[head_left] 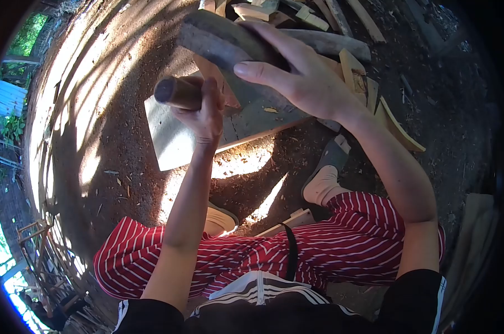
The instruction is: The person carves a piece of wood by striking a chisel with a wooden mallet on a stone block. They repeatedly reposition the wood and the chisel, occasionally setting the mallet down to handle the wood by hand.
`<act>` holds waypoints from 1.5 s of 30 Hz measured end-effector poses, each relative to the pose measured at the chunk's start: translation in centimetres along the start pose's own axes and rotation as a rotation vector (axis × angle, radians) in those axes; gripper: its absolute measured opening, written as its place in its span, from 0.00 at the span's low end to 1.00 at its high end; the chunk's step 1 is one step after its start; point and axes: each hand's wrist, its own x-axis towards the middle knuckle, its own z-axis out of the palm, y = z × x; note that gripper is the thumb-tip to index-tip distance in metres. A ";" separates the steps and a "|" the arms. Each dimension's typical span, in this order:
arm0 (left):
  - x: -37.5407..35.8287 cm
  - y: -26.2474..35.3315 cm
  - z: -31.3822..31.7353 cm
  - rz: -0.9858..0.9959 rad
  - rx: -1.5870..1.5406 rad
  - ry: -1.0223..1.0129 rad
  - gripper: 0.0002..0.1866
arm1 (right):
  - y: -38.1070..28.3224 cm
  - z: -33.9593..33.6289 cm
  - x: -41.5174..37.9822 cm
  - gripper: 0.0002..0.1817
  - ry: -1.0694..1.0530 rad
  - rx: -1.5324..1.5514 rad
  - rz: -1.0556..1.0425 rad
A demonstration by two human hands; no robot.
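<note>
My left hand (203,116) is closed around a thick, round wooden handle (177,93), its blunt end toward the left. What the handle's other end joins is hidden by my fingers. My right hand (302,78) grips a large dark wooden block (224,42) from above, thumb along the near side. The block is held up over a flat wooden board (174,142) on the ground. Between the two hands shows a flat reddish-brown piece (221,80), perhaps wood; whether it touches the block cannot be made out.
Loose wood offcuts (313,19) lie in a heap beyond the board, with curved pieces (394,125) at its right. My feet (321,186) rest on the dirt ground (113,183) near the board. A narrow wooden piece (288,222) lies between my legs.
</note>
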 end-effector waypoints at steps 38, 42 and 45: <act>0.2 -0.5 -0.3 -0.003 -0.017 0.025 0.08 | -0.1 0.3 0.1 0.40 -0.032 -0.021 -0.019; 0.5 -0.6 -0.2 0.006 0.026 0.032 0.07 | 0.0 0.3 0.1 0.40 -0.009 0.031 0.011; 0.6 -0.4 0.0 -0.007 -0.022 0.037 0.07 | 0.3 0.3 0.1 0.41 0.013 -0.007 -0.012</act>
